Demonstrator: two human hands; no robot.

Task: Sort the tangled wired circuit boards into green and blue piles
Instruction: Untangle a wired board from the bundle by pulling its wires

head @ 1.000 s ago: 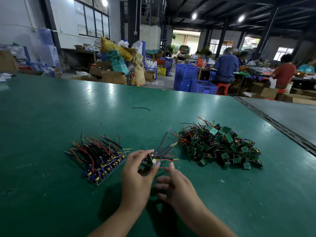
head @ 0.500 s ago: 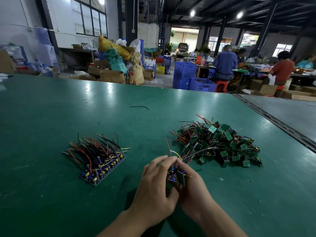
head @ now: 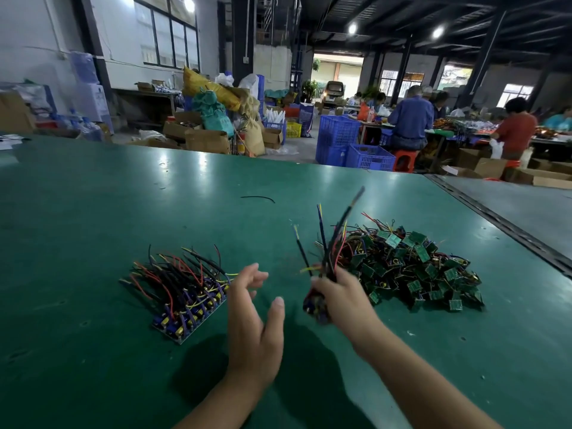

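Hands had parted: the right hand raised a seemingly light wired bundle, grip closed by its stiffer boards. The left hand hung wide, grip empty.

Dim hall, ceiling lamps glaring on the table, edges bowed.

Spread over a wide green table: at left a lined-up pile of blue boards trailing red, black and yellow wires, at right a loose heap of green boards, farther back one stray black wire.
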